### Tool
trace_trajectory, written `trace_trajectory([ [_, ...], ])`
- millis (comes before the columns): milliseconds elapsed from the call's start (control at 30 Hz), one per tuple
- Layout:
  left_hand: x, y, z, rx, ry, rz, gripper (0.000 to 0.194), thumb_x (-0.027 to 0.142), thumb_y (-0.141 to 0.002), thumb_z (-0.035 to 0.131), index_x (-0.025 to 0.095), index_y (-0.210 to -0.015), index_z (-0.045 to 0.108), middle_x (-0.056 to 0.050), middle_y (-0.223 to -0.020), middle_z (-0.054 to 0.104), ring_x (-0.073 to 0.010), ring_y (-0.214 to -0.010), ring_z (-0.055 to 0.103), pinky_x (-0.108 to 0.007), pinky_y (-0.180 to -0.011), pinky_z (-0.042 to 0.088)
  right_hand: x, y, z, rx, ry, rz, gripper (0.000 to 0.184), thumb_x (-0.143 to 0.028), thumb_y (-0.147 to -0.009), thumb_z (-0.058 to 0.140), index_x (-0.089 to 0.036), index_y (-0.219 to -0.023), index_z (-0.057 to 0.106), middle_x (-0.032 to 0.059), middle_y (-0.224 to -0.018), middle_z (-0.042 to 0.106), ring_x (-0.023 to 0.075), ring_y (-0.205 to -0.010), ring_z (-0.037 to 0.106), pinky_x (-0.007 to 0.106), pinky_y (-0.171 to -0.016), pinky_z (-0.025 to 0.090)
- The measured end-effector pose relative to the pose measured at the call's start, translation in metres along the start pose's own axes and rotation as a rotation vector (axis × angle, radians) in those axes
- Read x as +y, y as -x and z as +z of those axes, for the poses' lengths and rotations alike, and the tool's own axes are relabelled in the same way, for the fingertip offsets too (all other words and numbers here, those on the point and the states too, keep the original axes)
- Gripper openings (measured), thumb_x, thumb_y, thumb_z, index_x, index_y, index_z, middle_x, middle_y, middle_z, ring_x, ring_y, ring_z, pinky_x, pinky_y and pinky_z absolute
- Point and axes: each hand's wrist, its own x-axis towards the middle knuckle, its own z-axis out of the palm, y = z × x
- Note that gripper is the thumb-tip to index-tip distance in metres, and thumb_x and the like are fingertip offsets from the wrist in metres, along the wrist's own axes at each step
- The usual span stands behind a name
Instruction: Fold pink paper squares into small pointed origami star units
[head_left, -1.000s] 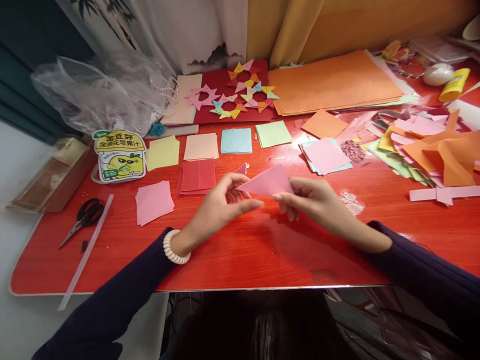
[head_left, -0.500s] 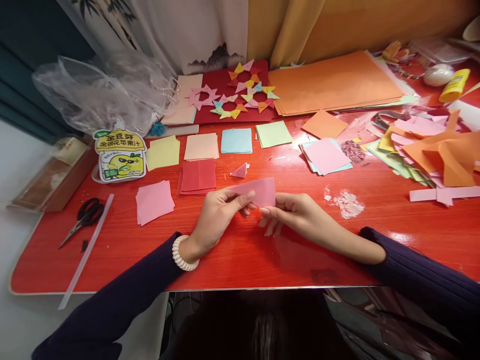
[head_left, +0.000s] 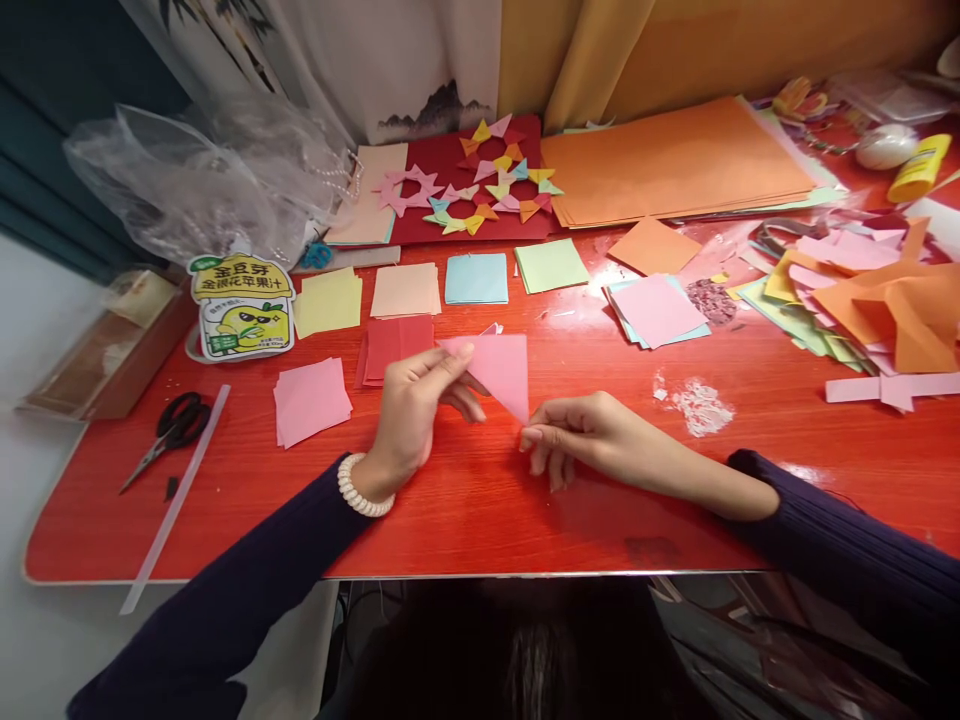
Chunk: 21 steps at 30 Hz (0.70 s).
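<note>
A pink sheet of paper (head_left: pixel 501 368), folded into a triangle, is held up between my two hands above the red table. My left hand (head_left: pixel 427 400) pinches its left corner between thumb and fingers. At the lower right tip, my right hand (head_left: pixel 574 435) grips the point between thumb and forefinger, other fingers curled below. Just behind the paper, a small folded pink piece (head_left: pixel 492 329) is mostly hidden. A stack of red squares (head_left: pixel 396 350) lies behind my left hand, and a stack of pink squares (head_left: pixel 312 402) lies to its left.
Yellow (head_left: pixel 328 302), peach (head_left: pixel 406 290), blue (head_left: pixel 476 278) and green squares (head_left: pixel 552 266) line the middle. Behind them lie folded paper rings (head_left: pixel 409 190). Black-handled scissors (head_left: pixel 180 424) rest at left; paper scraps (head_left: pixel 892 290) and a glue stick (head_left: pixel 919 168) are at right.
The pink paper has gone from a rectangular-looking shape to a triangle. My left hand has shifted a little left and up, and my hands are farther apart.
</note>
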Motion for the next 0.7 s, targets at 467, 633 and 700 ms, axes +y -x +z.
trace_trajectory([
  [467, -0.004, 0.009, 0.004, -0.209, -0.057, -0.043, 0.033, 0.032, -0.083, 0.052, 0.014, -0.056, 0.060, -0.002, -0.049, 0.058, -0.0099, -0.041, 0.052, -0.023, -0.043, 0.041, -0.006, 0.001, -0.001, 0.009, -0.042, -0.014, 0.033, -0.044, -0.085, 0.054, -0.014, -0.073, 0.054, 0.0032, -0.068, 0.064, 0.0088, -0.051, 0.057, 0.020, -0.047, 0.043],
  [633, 0.003, -0.002, -0.005, -0.073, -0.026, 0.039, 0.030, 0.031, -0.082, 0.051, 0.014, -0.060, 0.061, -0.002, -0.056, 0.062, -0.0068, -0.038, 0.049, -0.020, -0.036, 0.037, -0.006, 0.002, -0.001, -0.013, -0.062, 0.012, 0.030, -0.040, -0.086, 0.054, -0.014, -0.072, 0.052, 0.0026, -0.065, 0.063, 0.0091, -0.051, 0.058, 0.020, -0.047, 0.043],
  [700, 0.003, -0.009, -0.011, 0.054, -0.015, 0.091, 0.028, 0.033, -0.083, 0.050, 0.014, -0.064, 0.061, -0.001, -0.055, 0.060, -0.0056, -0.037, 0.048, -0.018, -0.035, 0.034, -0.004, 0.001, -0.001, -0.020, -0.058, 0.018, 0.028, -0.038, -0.086, 0.054, -0.013, -0.073, 0.053, 0.0028, -0.066, 0.063, 0.0090, -0.051, 0.058, 0.019, -0.047, 0.043],
])
